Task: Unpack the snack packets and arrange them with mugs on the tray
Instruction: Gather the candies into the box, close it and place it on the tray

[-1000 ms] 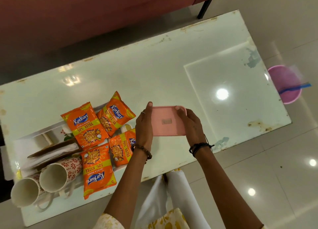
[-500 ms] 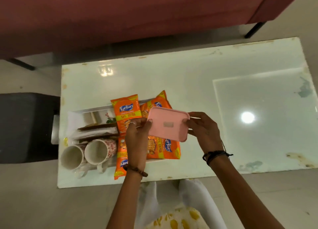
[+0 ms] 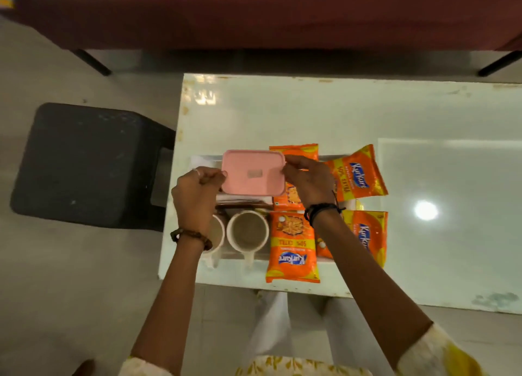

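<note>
A flat pink rectangular container (image 3: 252, 172) hovers over the left part of the white tray (image 3: 202, 158). My left hand (image 3: 196, 193) pinches its left edge and my right hand (image 3: 308, 178) grips its right edge. Several orange snack packets (image 3: 292, 250) lie on the tray's right half; one of these snack packets (image 3: 357, 175) juts past its right edge. Two white mugs stand at the tray's near side: one mug (image 3: 248, 231) is open to view, the other mug (image 3: 217, 234) is partly hidden by my left wrist. The tray's left part is mostly covered by the container.
The tray sits at the left end of a white glass-topped table (image 3: 310, 115). A dark stool (image 3: 87, 163) stands just left of the table. A red sofa (image 3: 254, 11) runs along the far side. Brown strips (image 3: 243, 206) lie on the tray beneath the container.
Both hands carried the pink container leftward, from beside the tray to above its left part. The camera view swung left, bringing the stool into sight.
</note>
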`<state>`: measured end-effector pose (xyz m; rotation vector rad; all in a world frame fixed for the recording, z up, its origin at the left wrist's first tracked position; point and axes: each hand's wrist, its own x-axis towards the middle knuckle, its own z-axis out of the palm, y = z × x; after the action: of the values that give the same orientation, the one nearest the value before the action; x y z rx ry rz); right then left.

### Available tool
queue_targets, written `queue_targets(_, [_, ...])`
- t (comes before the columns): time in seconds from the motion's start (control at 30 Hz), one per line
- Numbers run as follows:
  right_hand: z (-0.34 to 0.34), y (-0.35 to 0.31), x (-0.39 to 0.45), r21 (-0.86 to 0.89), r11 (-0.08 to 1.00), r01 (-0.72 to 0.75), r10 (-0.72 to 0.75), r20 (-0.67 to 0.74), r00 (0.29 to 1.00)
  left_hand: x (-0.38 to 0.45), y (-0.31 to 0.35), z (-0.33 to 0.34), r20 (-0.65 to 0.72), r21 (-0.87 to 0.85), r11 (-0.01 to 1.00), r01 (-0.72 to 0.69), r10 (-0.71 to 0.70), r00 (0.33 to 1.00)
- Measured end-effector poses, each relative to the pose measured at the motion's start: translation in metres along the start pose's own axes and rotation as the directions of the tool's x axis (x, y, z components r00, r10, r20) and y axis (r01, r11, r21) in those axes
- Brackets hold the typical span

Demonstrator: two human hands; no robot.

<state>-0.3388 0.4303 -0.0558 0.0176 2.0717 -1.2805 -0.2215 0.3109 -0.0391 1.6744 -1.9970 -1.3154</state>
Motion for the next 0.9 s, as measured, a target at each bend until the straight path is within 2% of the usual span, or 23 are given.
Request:
queue_targets(0.1, [0.029, -0.006, 0.020, -0.002, 1.000, 0.008, -0.008, -0.004, 1.000, 0.032, -0.008, -0.005, 0.025, 0.117, 0.993, -0.014, 0.011, 1.000])
queue_targets(0.4, [0.076, 0.015, 0.053, -0.123, 0.981, -0.149, 0.144, -0.045, 0.989, 0.083, -0.047, 0.002, 0.230, 0.200, 0.975, 0.094, -0.139, 0.963])
queue_targets(0.63, [0.087, 0.023, 0.058, -0.265, 0.959, -0.104, 0.070, -0.136, 0.988, 0.098, -0.059, 0.012, 0.279, 0.199, 0.968, 0.150, -0.203, 0.938])
queue_targets(0.9, [0.091, 0.025, 0.058, -0.334, 0.940, -0.066, 0.020, -0.139, 0.990, 0.104, -0.057, 0.012, 0.336, 0.243, 0.963, 0.114, -0.194, 0.922])
